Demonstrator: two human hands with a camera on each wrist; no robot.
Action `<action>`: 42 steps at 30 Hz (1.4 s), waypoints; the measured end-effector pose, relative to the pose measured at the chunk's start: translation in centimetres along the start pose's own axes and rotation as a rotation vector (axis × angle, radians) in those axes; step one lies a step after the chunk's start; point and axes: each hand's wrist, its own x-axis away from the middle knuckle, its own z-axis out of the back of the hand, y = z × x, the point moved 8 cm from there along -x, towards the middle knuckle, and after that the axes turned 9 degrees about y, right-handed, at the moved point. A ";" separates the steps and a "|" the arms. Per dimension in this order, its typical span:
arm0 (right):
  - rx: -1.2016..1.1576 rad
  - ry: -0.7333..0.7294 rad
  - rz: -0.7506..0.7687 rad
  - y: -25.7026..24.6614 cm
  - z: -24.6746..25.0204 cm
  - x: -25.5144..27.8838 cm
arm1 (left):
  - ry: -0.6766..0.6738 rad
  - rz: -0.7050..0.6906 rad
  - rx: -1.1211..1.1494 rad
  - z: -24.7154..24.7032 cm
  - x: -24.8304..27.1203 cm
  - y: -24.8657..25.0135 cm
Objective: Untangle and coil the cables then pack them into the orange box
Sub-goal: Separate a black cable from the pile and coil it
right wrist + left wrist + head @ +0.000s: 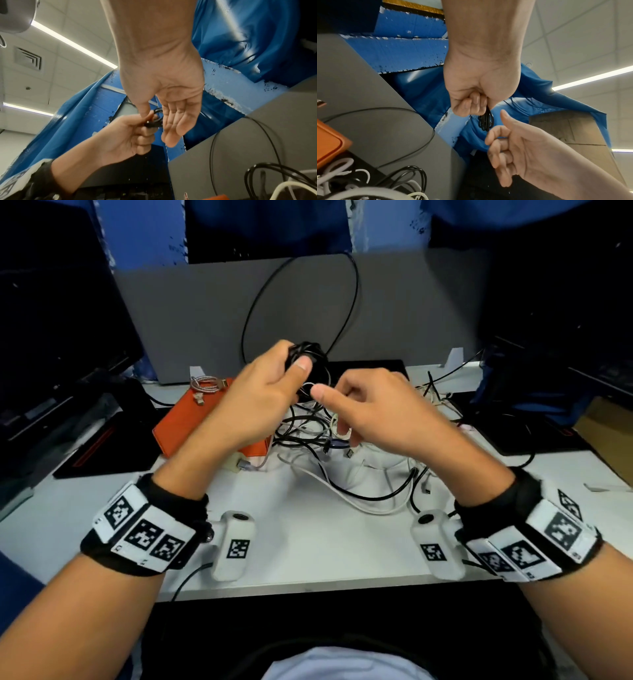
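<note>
My left hand [295, 361] grips a small coil of black cable [308, 354] above the table, thumb pressed on its front. A long loose loop of that cable [356, 296] arcs up before the grey partition. My right hand [337, 409] hovers just right of the coil with relaxed fingers and holds nothing; in the right wrist view its palm [178, 108] faces the coil [154, 122] and its thumb touches it. The orange box [185, 422] lies closed at the left with a coiled silver braided cable [207, 385] on its lid. A tangle of black and white cables [308, 440] lies under my hands.
The grey partition [428, 320] stands behind the white table [308, 549]. Dark monitors [51, 320] flank both sides, with black mats [102, 450] beside the box. More loose cables [438, 395] trail to the right rear. Two white wrist camera housings [234, 542] hang over the table's near edge.
</note>
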 end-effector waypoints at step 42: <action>-0.061 0.088 0.024 0.0 -0.2 -0.1 | 0.002 0.049 -0.009 -1.7 0.6 -0.3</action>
